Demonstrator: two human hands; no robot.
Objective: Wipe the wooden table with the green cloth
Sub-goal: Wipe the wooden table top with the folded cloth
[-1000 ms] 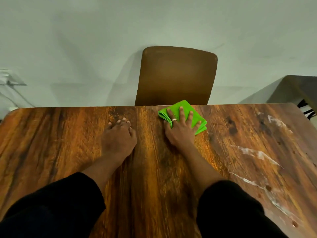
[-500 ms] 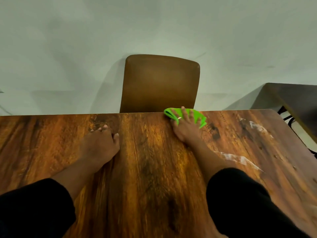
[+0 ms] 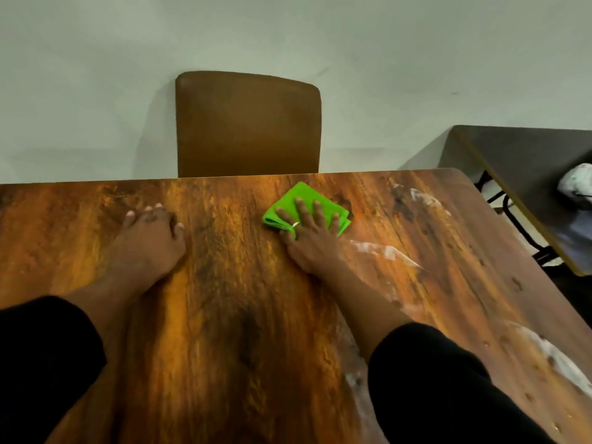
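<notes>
A folded bright green cloth [image 3: 298, 197] lies on the wooden table [image 3: 224, 315] near its far edge, a little right of centre. My right hand [image 3: 312, 238] presses flat on the cloth with fingers spread; a ring shows on one finger. My left hand [image 3: 149, 241] rests palm down on the bare wood to the left, fingers loosely curled, holding nothing. White smears [image 3: 387, 251] streak the table to the right of the cloth.
A brown chair back [image 3: 248, 123] stands behind the far edge against a pale wall. A darker second table [image 3: 519, 165] sits at the right with a white bundle [image 3: 576, 184] on it. More white smears [image 3: 557, 357] run along the near right edge.
My right hand pushed the cloth out to the far edge and has now drawn it back toward me. The view has shifted to the right. My left hand stayed planted.
</notes>
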